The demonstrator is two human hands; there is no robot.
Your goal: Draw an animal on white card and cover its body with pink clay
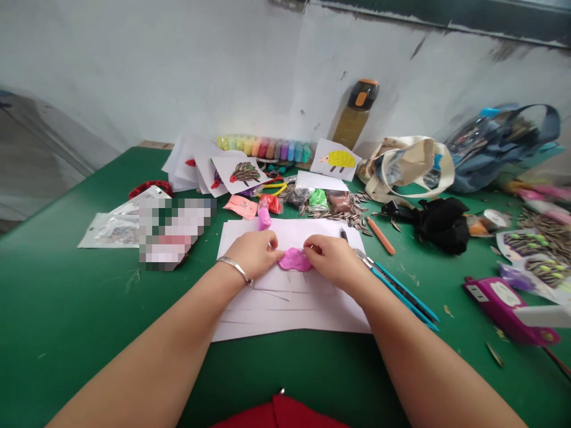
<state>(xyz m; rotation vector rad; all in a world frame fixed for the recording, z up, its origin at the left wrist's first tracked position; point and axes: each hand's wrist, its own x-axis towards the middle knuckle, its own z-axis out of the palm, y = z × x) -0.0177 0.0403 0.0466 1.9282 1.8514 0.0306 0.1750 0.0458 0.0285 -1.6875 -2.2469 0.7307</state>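
A flattened patch of pink modelling clay point(295, 260) with a wavy outline lies on a white sheet of paper point(272, 282). Short pencil lines run down from it on the paper. My left hand point(254, 252), with a silver bangle at the wrist, has its fingers curled and the thumb at the clay's left edge. Bent fingers of my right hand point(334, 258) pinch the clay's right edge. More white sheets point(294, 324) lie stacked underneath. A lump of pink clay in a wrapper point(264, 219) sits just beyond my left hand.
Behind the paper lie bagged green clay point(318, 199), sunflower seeds point(357, 213) and hedgehog pictures point(335, 161). Blue-handled tools point(401, 291) and an orange stick point(380, 235) lie to the right, near a magenta device point(504, 306). A bottle point(354, 116) leans on the wall.
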